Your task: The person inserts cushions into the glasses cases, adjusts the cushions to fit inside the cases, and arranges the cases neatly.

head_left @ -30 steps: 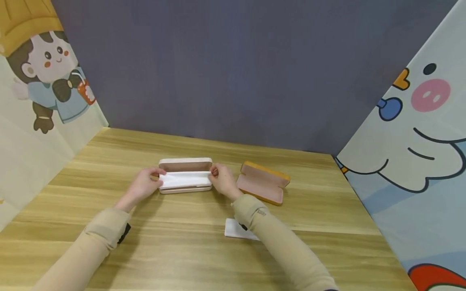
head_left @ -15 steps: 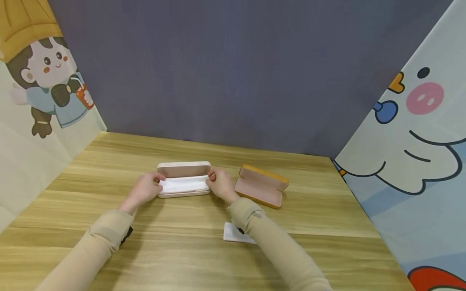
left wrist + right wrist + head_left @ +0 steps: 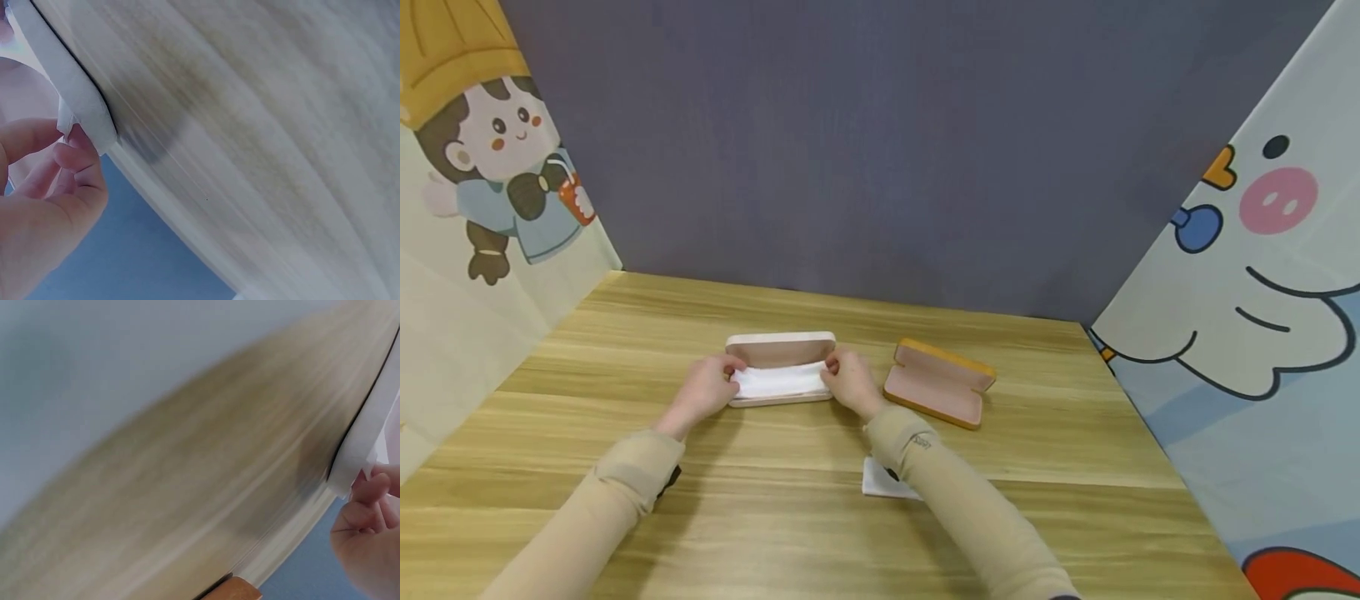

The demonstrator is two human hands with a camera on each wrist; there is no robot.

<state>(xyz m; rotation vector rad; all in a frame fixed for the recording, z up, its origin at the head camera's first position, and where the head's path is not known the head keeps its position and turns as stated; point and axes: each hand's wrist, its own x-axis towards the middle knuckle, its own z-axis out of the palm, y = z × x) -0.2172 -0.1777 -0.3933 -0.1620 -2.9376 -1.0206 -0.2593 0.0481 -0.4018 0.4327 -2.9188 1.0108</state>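
Observation:
A white glasses case [image 3: 781, 338] lies with its lid raised and its brownish inside showing. Across its lower half stretches a folded white cloth [image 3: 780, 381]. My left hand [image 3: 703, 387] pinches the cloth's left end between thumb and fingers. At the other end, my right hand [image 3: 854, 385] pinches the cloth by the case's right corner. In the left wrist view, a bit of cloth shows between the fingertips [image 3: 78, 139] beside the case's edge [image 3: 74, 87]. The right wrist view has the curled fingers [image 3: 369, 490] close against the case's end [image 3: 356, 456].
An orange glasses case [image 3: 936, 385] with a pink lining lies open to the right. Nearer the front, another white folded piece [image 3: 880, 480] is partly hidden under the right sleeve [image 3: 955, 492]. A dark wall [image 3: 850, 150] stands behind the wooden table [image 3: 760, 517].
Both hands have moved slightly inward along the white case. The cloth between them has sunk lower into the case and looks less taut. The camera view has shifted a little.

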